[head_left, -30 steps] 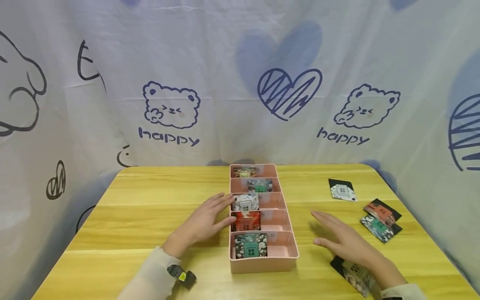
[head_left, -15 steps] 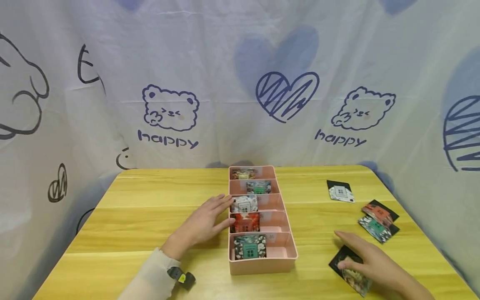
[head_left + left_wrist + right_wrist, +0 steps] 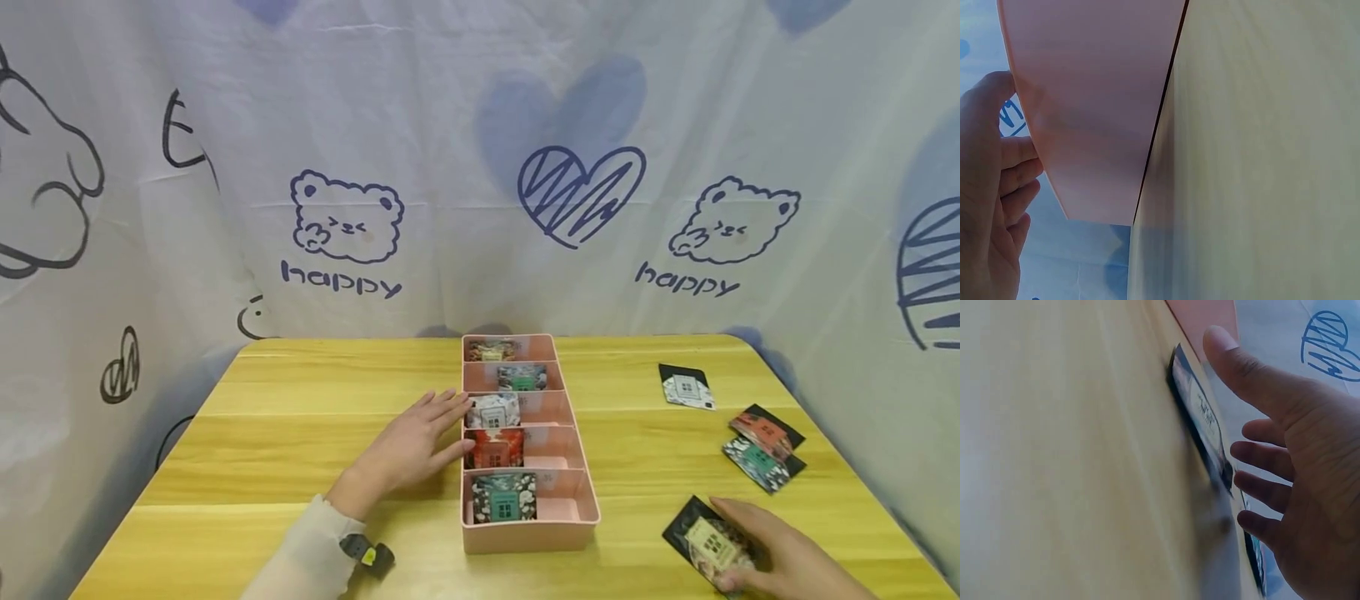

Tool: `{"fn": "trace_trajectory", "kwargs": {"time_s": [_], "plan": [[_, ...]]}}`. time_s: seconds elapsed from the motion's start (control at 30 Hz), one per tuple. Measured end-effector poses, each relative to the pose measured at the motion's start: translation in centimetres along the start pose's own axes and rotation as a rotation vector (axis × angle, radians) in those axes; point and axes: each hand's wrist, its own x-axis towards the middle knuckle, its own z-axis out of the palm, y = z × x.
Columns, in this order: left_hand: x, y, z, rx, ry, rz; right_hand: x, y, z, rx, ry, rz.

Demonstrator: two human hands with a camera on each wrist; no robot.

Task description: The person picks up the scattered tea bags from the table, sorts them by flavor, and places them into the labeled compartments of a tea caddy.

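Observation:
A long pink divided box (image 3: 528, 537) lies lengthwise on the table. Its compartments hold several tea sachets, among them a green-labelled one (image 3: 504, 498) in front and a red one (image 3: 494, 448) behind it. My left hand (image 3: 408, 442) rests its fingertips and thumb on the box's left rim; the left wrist view shows the fingers (image 3: 1019, 175) against the pink wall. Over a black sachet with a cream label (image 3: 711, 543), at the right front, hovers my right hand (image 3: 783, 550). In the right wrist view its thumb (image 3: 1241, 369) and fingers are spread, apart from the sachet.
To the right lie a white-and-black sachet (image 3: 686, 387) and, nearer, a red one (image 3: 767, 433) overlapping a green-labelled one (image 3: 761, 465). A patterned curtain (image 3: 450, 233) hangs behind the wooden table (image 3: 322, 375).
My right hand has moved right and toward me, from beside the box to over the cream-labelled sachet. My left hand has stayed at the box rim.

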Motion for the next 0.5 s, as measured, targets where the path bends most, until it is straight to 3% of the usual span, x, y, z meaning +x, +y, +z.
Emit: {"fn": "trace_trajectory", "kwargs": {"time_s": [0.13, 0.27, 0.5], "plan": [[0.04, 0.04, 0.02, -0.006, 0.007, 0.003, -0.48, 0.73, 0.02, 0.048, -0.041, 0.045], [0.01, -0.01, -0.07, -0.012, 0.019, 0.004, -0.68, 0.89, 0.17, 0.015, -0.043, 0.078], [-0.03, 0.01, 0.1, -0.017, 0.024, 0.007, -0.99, 0.53, 0.79, -0.144, 0.088, 0.067]]}}
